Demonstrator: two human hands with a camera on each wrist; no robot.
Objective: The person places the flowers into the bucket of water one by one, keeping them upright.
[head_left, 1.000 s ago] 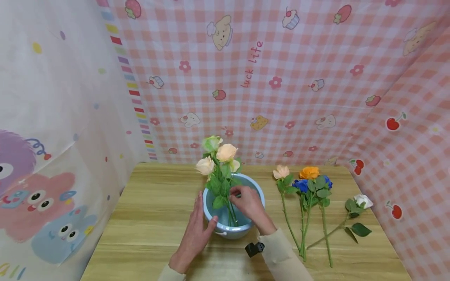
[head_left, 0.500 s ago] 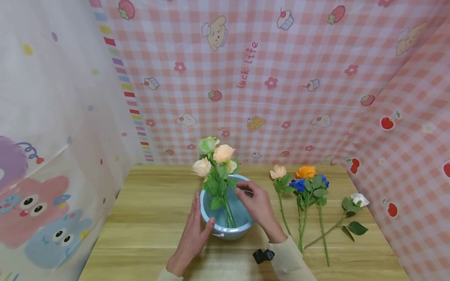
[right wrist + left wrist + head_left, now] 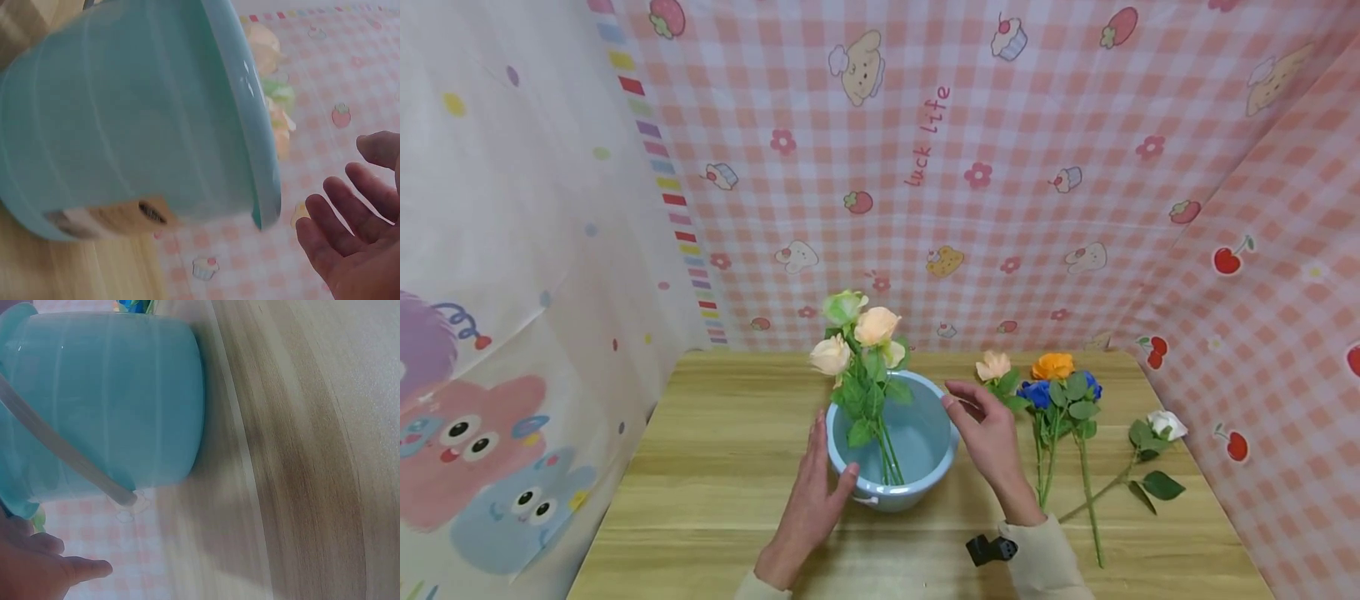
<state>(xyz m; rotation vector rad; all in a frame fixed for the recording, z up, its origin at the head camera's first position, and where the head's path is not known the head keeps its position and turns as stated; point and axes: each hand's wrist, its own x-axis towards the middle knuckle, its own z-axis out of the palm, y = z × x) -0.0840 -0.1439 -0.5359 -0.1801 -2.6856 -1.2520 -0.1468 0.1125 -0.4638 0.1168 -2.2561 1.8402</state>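
Note:
A light blue bucket [image 3: 898, 502] stands on the table, its pale handle [image 3: 65, 450] hanging down the side in the left wrist view. Several artificial roses lean in it toward the back left: a green rose [image 3: 844, 307], a peach rose [image 3: 877, 326], a cream rose [image 3: 831, 356]. My left hand [image 3: 808, 504] rests along the bucket's left side, fingers extended and thumb near the rim. My right hand [image 3: 992, 437] is just outside the right rim, holding nothing, its fingers loosely bent; the right wrist view shows them apart from the bucket.
More roses lie on the wooden table [image 3: 722, 450] to the right: a pale peach rose [image 3: 994, 366], an orange rose [image 3: 1053, 365], blue roses [image 3: 1036, 395] and a white rose [image 3: 1167, 426] farthest out. A checked pink cloth [image 3: 887, 167] hangs behind the table.
My right hand has let go of the rose stems in the bucket and moved right, out past the rim. My left hand keeps its place at the bucket's side.

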